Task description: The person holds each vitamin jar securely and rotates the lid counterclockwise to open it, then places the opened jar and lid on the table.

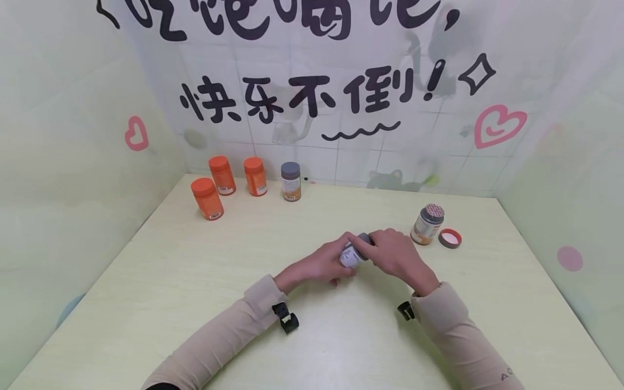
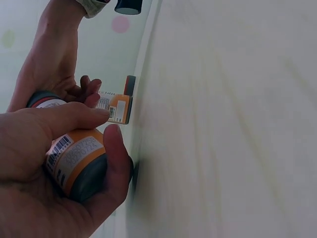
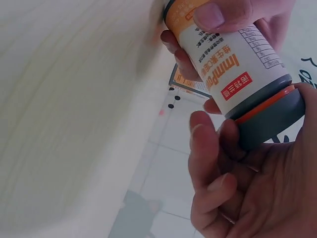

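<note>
Bottle (image 1: 349, 257), tilted over the table (image 1: 331, 352), is gripped by the left hand (image 1: 324, 264), its cap (image 3: 272, 120) held by the right hand (image 1: 396, 253), and could slip and bump the uncapped bottle (image 1: 426, 228) if the left grip proved too loose against a twist.

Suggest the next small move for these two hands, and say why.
Probably, the right hand should twist the cap off while the left hand steadies the bottle. The right hand grips the cap and the left hand holds the bottle; an orange band shows between them, and a nearby uncapped bottle stands beside a loose lid.
</note>
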Demonstrator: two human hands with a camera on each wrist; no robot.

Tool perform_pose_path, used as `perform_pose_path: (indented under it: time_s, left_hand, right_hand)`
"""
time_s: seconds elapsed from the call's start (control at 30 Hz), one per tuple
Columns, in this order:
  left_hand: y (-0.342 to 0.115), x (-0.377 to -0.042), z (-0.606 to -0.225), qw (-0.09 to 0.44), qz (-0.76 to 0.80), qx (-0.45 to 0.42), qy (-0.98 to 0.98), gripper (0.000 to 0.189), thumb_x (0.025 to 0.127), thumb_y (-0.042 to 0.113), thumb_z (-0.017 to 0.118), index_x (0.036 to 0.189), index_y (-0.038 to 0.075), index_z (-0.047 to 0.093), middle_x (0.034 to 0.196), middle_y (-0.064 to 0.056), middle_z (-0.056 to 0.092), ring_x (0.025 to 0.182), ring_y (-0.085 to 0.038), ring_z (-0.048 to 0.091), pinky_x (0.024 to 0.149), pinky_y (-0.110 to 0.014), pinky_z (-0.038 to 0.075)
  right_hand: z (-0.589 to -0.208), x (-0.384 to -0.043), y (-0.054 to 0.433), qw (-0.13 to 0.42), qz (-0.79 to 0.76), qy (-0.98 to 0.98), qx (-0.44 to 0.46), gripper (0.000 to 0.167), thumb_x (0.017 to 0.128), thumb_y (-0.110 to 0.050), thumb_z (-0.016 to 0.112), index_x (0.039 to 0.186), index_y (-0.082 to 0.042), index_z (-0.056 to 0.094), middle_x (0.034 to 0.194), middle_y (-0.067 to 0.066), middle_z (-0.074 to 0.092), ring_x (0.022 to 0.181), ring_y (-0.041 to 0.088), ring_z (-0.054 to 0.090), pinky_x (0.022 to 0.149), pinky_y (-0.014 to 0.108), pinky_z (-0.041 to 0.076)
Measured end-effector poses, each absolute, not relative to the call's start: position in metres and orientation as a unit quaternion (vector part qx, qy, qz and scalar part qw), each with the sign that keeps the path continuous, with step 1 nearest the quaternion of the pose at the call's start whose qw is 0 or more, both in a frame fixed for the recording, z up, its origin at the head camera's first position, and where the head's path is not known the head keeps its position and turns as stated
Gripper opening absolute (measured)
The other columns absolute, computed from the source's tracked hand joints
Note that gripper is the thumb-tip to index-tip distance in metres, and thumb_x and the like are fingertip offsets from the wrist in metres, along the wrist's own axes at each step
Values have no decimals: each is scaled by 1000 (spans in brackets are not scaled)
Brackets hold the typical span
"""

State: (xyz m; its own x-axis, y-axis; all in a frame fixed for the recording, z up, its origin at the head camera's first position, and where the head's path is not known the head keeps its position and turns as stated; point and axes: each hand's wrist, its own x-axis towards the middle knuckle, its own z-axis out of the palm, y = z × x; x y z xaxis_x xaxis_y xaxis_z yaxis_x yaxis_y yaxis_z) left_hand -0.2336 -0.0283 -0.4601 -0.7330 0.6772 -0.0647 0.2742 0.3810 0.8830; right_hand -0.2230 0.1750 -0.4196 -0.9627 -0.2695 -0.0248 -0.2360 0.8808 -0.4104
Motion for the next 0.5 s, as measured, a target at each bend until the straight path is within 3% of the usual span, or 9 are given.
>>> perform_pose_path:
  time_s: [0.17, 0.5]
  left_hand:
    - [-31, -235, -460, 219, 476, 308, 794, 51, 95, 4, 68, 135, 18, 39, 124, -20, 55, 76, -21, 64, 53, -32, 59]
    - [-32, -236, -460, 210, 472, 321, 794, 55, 93, 1, 67, 136, 19, 39, 118, -17, 57, 79, -20, 65, 53, -33, 59]
  right_hand:
    - [-420, -223, 174, 37, -217, 965, -141, 68, 98, -75, 40, 65, -17, 51, 62, 0, 44, 55, 17, 45, 53, 30, 34]
    - [-422, -225, 177, 21, -204, 964, -169, 61, 99, -68, 47, 64, -18, 46, 60, -2, 40, 54, 16, 41, 54, 29, 32]
